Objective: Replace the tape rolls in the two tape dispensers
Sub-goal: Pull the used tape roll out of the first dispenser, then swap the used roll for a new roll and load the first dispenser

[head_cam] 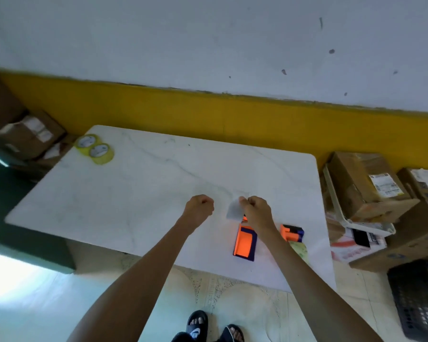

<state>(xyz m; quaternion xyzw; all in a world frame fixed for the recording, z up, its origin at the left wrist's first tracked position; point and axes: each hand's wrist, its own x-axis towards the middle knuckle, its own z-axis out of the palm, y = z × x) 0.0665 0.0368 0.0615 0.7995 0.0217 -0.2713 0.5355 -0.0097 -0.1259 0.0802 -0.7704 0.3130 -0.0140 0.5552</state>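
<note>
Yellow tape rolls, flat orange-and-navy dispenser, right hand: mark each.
Yellow tape rolls [95, 149]: head view, between the two cores.
Flat orange-and-navy dispenser [244, 243]: head view, orange face.
Right hand [256, 210]: head view, back of hand.

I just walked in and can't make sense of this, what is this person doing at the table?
A person stands at a white table swapping tape in two orange dispensers. The right hand pinches a pale strip of tape above the nearer dispenser; the left hand is held as a fist beside it, apparently holding nothing. The second dispenser lies to the right. Two yellow tape rolls sit untouched at the far left corner.
</note>
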